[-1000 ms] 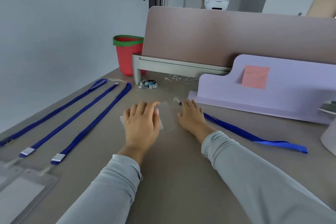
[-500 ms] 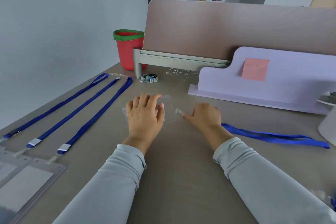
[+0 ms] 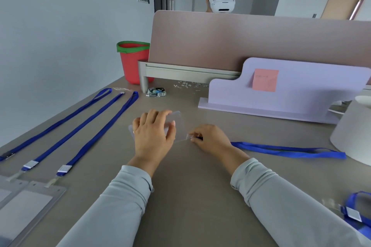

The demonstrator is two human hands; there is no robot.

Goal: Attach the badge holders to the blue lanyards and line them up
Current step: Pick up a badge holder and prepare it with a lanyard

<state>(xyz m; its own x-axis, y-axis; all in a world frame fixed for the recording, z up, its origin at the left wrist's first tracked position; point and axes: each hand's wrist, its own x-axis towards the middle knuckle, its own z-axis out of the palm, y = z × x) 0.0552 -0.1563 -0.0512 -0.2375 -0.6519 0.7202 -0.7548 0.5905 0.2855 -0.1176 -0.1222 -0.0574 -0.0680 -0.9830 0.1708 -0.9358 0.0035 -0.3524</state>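
Centre frame: the left hand (image 3: 152, 136) lies flat, fingers extended, pinning the clear badge holder (image 3: 178, 124) to the counter (image 3: 190, 186), evidently to steady it. The right hand (image 3: 210, 139) pinches the end of the blue lanyard (image 3: 289, 149) at the holder's corner, apparently to attach it.

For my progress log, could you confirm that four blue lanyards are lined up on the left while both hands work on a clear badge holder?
Not quite: the head view shows three blue lanyards lined up on the left, not four. The left hand and right hand do work on a clear badge holder.
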